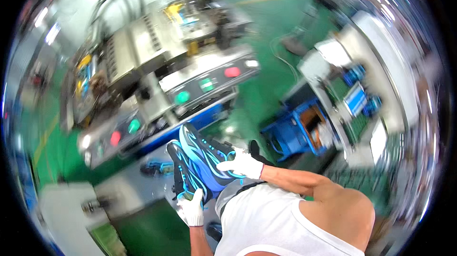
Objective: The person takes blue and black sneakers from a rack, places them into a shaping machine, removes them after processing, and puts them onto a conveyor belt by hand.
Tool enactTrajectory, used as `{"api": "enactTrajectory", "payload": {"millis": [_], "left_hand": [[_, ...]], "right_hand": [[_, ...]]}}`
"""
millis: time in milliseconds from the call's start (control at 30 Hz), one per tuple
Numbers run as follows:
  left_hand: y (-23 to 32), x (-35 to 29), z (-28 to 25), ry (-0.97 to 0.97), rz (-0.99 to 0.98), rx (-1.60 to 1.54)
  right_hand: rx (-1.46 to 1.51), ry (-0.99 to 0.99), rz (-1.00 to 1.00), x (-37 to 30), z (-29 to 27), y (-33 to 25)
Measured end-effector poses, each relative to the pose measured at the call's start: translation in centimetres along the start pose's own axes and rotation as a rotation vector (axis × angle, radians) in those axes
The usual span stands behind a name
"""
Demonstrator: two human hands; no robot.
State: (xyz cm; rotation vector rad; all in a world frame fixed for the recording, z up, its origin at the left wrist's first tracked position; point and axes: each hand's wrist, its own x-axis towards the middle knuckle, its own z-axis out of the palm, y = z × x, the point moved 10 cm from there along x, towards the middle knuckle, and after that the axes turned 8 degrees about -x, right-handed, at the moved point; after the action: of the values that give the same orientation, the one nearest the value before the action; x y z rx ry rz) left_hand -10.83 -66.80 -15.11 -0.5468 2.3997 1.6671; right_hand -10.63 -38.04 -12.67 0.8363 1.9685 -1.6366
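Note:
Two black and blue sneakers are held side by side in front of my body, soles toward each other and toes pointing away from me. My left hand, in a white knit glove, is closed round the heel end of the left sneaker. My right hand, gloved the same way, grips the heel end of the right sneaker. Bright blue trim and light blue soles show on both. My fingers are partly hidden behind the shoes.
Ahead stands a metal press machine with a front panel of red and green buttons. Another dark shoe lies on a grey surface at left. A blue crate and a machine with blue parts stand at right.

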Motion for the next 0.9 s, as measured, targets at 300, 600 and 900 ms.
{"api": "enactTrajectory", "payload": {"millis": [300, 600, 900], "left_hand": [[14.0, -7.9, 32.8, -0.862, 0.279, 0.394], [31.5, -22.7, 61.2, -1.084, 0.998, 0.647], [32.0, -29.3, 73.5, -1.262, 1.264, 0.695]], "right_hand": [[0.920, 1.001, -0.138, -11.8, -26.8, 22.3], [0.303, 1.691, 0.510, -32.3, -43.8, 25.0], [0.195, 1.740, 0.516, -29.2, -52.8, 30.0]]}}
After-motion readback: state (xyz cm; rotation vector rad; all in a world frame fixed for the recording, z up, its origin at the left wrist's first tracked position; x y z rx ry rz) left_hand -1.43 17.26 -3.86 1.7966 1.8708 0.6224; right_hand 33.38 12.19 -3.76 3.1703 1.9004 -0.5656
